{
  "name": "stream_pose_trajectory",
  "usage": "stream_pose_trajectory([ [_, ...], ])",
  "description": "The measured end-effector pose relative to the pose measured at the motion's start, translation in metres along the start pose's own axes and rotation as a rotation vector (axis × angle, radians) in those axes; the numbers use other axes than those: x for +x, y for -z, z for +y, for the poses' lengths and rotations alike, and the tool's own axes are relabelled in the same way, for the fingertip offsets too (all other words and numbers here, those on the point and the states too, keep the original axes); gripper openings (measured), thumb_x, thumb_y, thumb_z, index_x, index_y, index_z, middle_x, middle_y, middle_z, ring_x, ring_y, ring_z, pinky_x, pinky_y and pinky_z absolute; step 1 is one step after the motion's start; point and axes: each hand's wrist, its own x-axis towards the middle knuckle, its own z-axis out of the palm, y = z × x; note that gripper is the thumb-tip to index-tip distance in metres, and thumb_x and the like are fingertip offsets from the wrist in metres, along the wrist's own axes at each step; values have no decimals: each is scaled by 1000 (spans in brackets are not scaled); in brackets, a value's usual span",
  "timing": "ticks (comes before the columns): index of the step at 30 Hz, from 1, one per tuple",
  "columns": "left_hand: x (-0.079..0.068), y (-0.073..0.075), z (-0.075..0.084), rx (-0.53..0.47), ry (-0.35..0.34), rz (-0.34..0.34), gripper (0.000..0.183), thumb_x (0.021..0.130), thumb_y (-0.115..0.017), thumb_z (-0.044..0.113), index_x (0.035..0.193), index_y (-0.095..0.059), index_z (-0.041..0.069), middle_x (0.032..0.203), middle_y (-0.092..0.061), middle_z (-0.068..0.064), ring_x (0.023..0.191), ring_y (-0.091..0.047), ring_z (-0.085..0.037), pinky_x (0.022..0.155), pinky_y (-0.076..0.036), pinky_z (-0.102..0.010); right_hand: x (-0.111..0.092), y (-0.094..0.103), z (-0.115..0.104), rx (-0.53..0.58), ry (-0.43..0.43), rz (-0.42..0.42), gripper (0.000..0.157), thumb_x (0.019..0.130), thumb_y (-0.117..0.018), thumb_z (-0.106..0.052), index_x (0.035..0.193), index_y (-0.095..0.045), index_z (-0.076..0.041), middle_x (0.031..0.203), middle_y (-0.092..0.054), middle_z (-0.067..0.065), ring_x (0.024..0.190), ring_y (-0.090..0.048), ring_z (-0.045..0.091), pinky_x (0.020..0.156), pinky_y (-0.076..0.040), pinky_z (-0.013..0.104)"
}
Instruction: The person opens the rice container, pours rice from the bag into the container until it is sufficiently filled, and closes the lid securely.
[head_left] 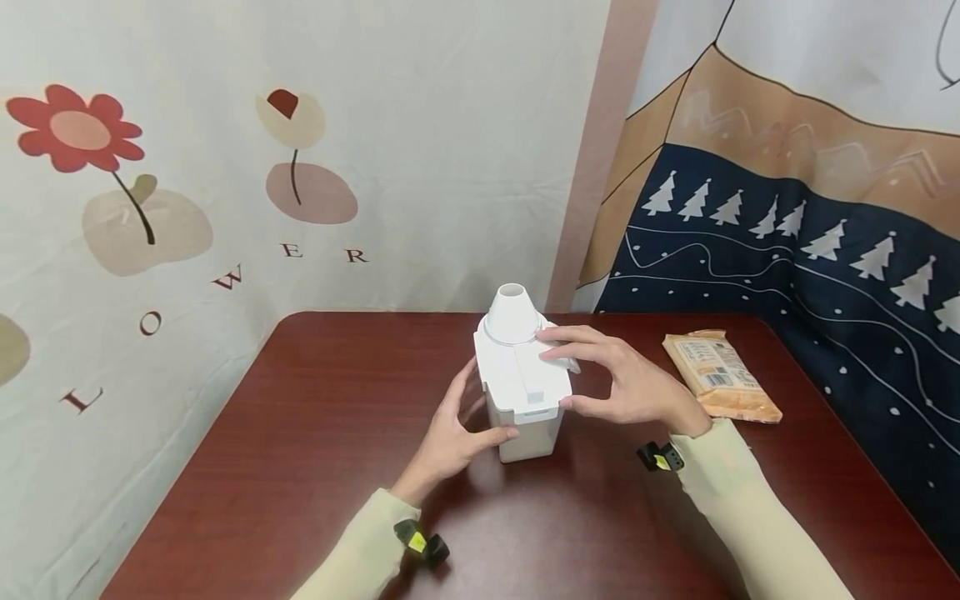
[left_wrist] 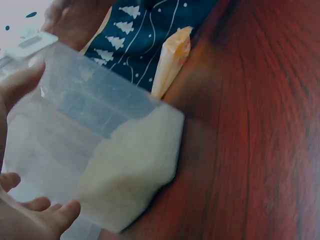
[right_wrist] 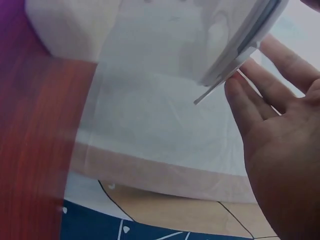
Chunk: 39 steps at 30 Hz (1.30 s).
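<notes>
A tall, translucent storage container (head_left: 529, 437) with a white lid (head_left: 504, 367) stands on the table. A white cone-shaped piece (head_left: 513, 312) with an open top sits at the lid's far end. Pale, rice-like grains (left_wrist: 135, 165) fill its lower part. My left hand (head_left: 453, 437) holds the container from the left, its thumb across the front and its fingers along the side. My right hand (head_left: 618, 375) has its fingertips on the lid near the cone, the thumb at the front right corner. A side flap (right_wrist: 215, 90) juts out from the lid beside those fingers.
An orange and white soft packet (head_left: 720, 375) lies at the table's right. The dark red wooden table (head_left: 337, 392) ends at the back against a pale printed curtain (head_left: 450, 167). A navy cloth with white trees (head_left: 750, 250) hangs along the right.
</notes>
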Motion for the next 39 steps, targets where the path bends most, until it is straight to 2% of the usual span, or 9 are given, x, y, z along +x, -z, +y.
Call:
stream_pose_trajectory([
  [4, -1, -5, 1, -17, 7, 37, 108, 78, -90, 12, 163, -24, 23, 166, -29, -2, 151, -37, -32, 120, -40, -47, -1, -3, 3, 7, 8, 7, 60, 83, -86, -23, 139, -64, -24, 154, -52, 1, 144, -45, 19, 115, -47, 39],
  [8, 1, -3, 0, -21, -3, 27, 107, 77, -89, 11, 162, -24, 22, 165, -31, -3, 149, -39, -33, 120, -41, -47, -3, -6, 3, 20, 6, 28, 59, 84, -85, -22, 139, -65, -22, 153, -54, 1, 143, -46, 20, 115, -46, 40],
  [15, 8, 10, -6, -32, -62, -68, 103, 79, -86, 6, 162, -26, 17, 160, -42, -11, 148, -42, -34, 119, -40, -53, -6, -13, -6, -24, -22, 73, 57, 83, -86, -23, 137, -67, -21, 152, -55, 1, 141, -48, 19, 111, -51, 37],
  [22, 19, 24, -10, -77, -55, -183, 101, 80, -84, 5, 162, -26, 15, 159, -45, -13, 147, -43, -34, 121, -36, -56, -10, -22, -23, -125, -81, 126, 59, 81, -88, -26, 136, -67, -18, 150, -57, 1, 141, -49, 21, 109, -52, 49],
  [26, 26, 30, -12, -120, -41, -246, 101, 80, -82, 0, 162, -26, 14, 158, -45, -14, 148, -41, -32, 123, -33, -55, -10, -25, -33, -197, -97, 146, 60, 81, -87, -32, 136, -67, -16, 151, -56, 3, 141, -50, 23, 107, -53, 49],
  [30, 30, 33, -14, -127, -33, -283, 102, 80, -82, 0, 163, -25, 15, 160, -43, -13, 146, -42, -25, 123, -33, -53, -10, -22, -37, -240, -96, 129, 60, 82, -87, -35, 135, -68, -15, 150, -57, 5, 138, -52, 24, 105, -55, 47],
  [35, 29, 33, -14, -132, -57, -287, 102, 81, -83, 2, 163, -24, 14, 160, -42, -15, 144, -45, -17, 122, -36, -49, -5, -11, -35, -193, -116, 89, 57, 81, -88, -34, 132, -69, -16, 143, -61, 2, 131, -55, 20, 100, -57, 45],
  [39, 23, 31, -13, -101, -80, -254, 101, 81, -85, 5, 162, -26, 11, 157, -46, -18, 142, -49, -24, 120, -40, -48, 1, -4, -31, -147, -136, 108, 54, 85, -85, -31, 134, -67, -17, 138, -65, -1, 124, -60, 17, 101, -57, 43],
])
